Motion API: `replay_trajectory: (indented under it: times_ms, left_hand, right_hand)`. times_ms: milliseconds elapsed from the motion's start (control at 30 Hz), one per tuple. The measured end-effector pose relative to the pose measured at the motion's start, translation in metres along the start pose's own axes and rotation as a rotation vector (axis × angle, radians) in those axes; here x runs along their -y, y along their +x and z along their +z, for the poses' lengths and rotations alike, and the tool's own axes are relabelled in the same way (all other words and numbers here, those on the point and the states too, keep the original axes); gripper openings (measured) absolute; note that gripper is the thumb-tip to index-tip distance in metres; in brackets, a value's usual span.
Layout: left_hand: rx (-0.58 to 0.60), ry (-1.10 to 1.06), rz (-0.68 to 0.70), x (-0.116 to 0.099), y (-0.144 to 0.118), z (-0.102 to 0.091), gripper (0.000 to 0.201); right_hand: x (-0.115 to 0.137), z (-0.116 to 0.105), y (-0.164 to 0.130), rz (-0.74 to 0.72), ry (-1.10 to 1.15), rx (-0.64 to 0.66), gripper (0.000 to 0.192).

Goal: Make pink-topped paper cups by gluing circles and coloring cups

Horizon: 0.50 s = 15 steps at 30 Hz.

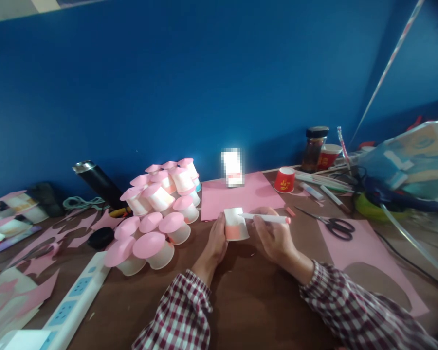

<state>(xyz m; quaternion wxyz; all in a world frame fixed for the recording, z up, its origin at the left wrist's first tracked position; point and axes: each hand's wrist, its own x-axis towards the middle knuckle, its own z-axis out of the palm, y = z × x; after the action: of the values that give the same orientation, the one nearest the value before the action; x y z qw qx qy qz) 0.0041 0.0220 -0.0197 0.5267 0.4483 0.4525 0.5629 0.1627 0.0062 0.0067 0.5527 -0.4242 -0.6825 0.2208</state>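
Note:
My left hand (216, 239) is closed around the side of a small paper cup (236, 228), white with a pale orange patch, turned upside down near the table's middle. In my right hand (275, 238) is a white marker pen (272, 218) with a pinkish-red end pointing right; its tip is at the cup's upper side. To the left stand several upturned cups with pink paper cone tops (149, 244). Pink paper sheets (248, 194) lie just behind the cup. A small pinkish-red cap (290, 211) rests to the right of my right hand.
Black scissors (337, 227) lie on the right beside a cut pink sheet (350, 253). Behind them are a red paper cup (284, 180) and a dark-lidded bottle (314, 149). A white power strip (76, 296) runs along the left, near a leaning black flask (98, 184). A blue wall rises behind.

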Motion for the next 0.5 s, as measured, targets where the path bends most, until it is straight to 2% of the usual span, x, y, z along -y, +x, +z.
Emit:
replay_trajectory:
  times_ms: [267,500]
  left_hand:
    - [-0.007,-0.019,-0.004,-0.0046,-0.0018,0.0009,0.049]
    - [-0.008,-0.017,-0.009,-0.0008,-0.0014,-0.0017,0.043]
  right_hand:
    - [0.0039,-0.0023,0.0007,-0.039,-0.050,0.026,0.013]
    - [0.0011,-0.0009,0.0005,-0.008,-0.045,0.054,0.016]
